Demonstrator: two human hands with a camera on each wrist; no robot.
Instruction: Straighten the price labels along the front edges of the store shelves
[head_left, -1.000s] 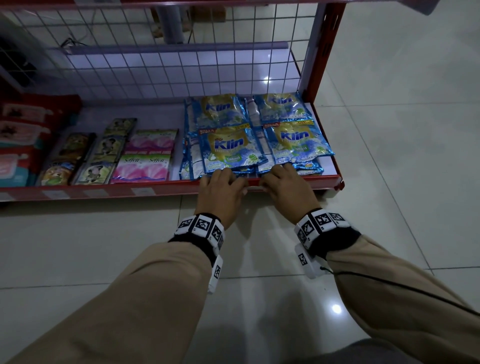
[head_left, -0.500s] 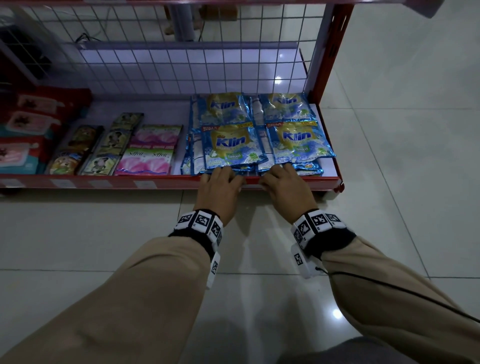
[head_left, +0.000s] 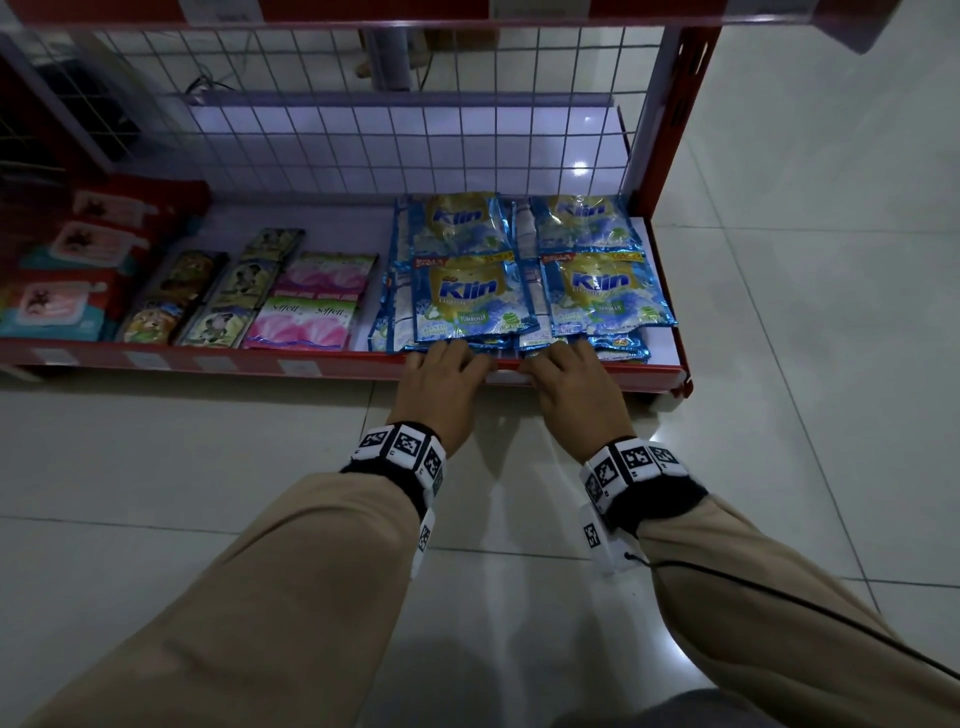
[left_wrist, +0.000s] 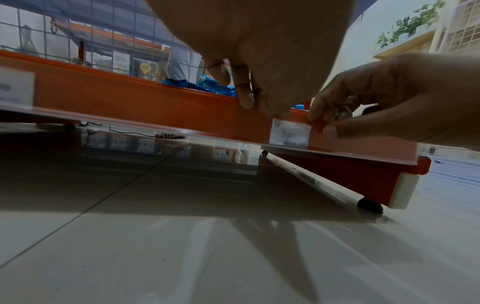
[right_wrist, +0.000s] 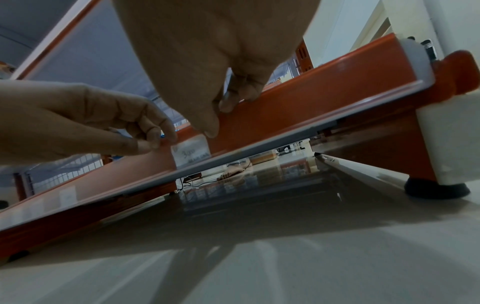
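Head view. The bottom shelf of a red store rack is seen from above, its front edge running across the frame. Both hands are set on that edge, just beside each other, at about 12 o'clock from the wrists. The left hand and the right hand are curled over the rail, fingertips hidden against blue detergent packets stacked at the shelf's right end. A white sliver of the price label is glimpsed between the two hands. Pink sachets and dark sachets are laid out toward 9 o'clock of the hands, red packs further left. A wire grid is seen behind the goods. Grey floor tiles are seen all round.

Left wrist view. The label is seen seated in the front rail, handwritten digits faintly legible. The left hand is curled over the rail top, thumb tip pressed down just at the label's upper left corner. The right hand is pinched on the rail at the label's right end, at 3 o'clock of it. A second label is seen at far left.

Right wrist view. The same label is bracketed: the right hand with its thumb tip at the top edge, the left hand pinching the rail beside it at 9 o'clock.
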